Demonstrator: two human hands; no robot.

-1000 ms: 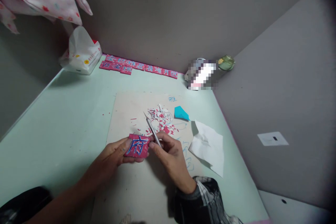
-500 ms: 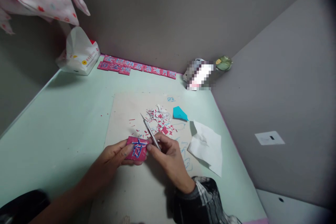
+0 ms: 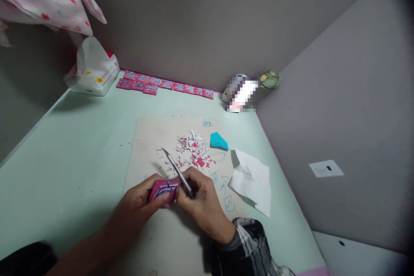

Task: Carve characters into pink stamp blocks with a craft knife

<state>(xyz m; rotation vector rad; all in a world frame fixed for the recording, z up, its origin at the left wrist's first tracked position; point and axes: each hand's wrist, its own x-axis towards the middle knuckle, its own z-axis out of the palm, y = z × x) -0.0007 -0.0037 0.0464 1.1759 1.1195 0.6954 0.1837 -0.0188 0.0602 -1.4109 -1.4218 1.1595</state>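
My left hand (image 3: pixel 137 202) grips a small pink paper tile (image 3: pixel 162 190) with a blue character on it, tilted away so I see it at a slant. My right hand (image 3: pixel 199 203) touches the tile's right edge and pinches a thin metal craft knife (image 3: pixel 175 168), whose blade points up and to the left. Both hands hover over a beige cutting board (image 3: pixel 152 138). A heap of pink and white paper scraps (image 3: pixel 193 151) lies on the board just beyond the hands.
A row of pink character tiles (image 3: pixel 161 83) lines the back wall. A white plastic bag (image 3: pixel 92 69) sits at the back left. On the right lie a blue paper piece (image 3: pixel 218 141) and a white tissue (image 3: pixel 252 179). Grey partition walls enclose the pale green desk (image 3: pixel 71 146).
The pink tile has been tipped away and lowered, so its face now shows edge-on. Both hands moved slightly left and down; the knife tip swung further left.
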